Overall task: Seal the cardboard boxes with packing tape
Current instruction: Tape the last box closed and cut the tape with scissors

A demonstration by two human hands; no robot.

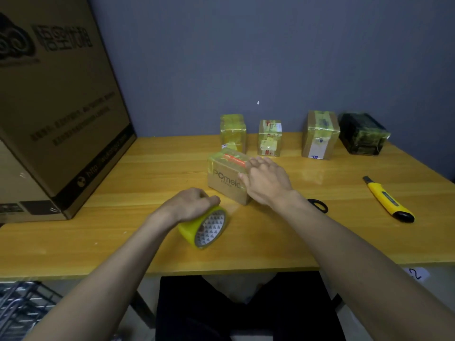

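A small cardboard box (pixel 222 177) printed "pomelo" lies at the middle of the wooden table (pixel 320 237), with yellowish tape over its top. My right hand (pixel 266 180) rests on its right end, fingers laid over the top and thumb against the front face. My left hand (pixel 192 204) grips a roll of yellow packing tape (pixel 205 230) from above; the roll stands on its edge on the table just in front of the box.
Several taped boxes stand along the back by the wall: two small yellow-wrapped ones (pixel 233 132) (pixel 269 137), a taller brown one (pixel 320 135) and a dark one (pixel 362 134). Black scissors (pixel 318 205) and a yellow utility knife (pixel 386 200) lie right. A large carton (pixel 56 107) fills the left.
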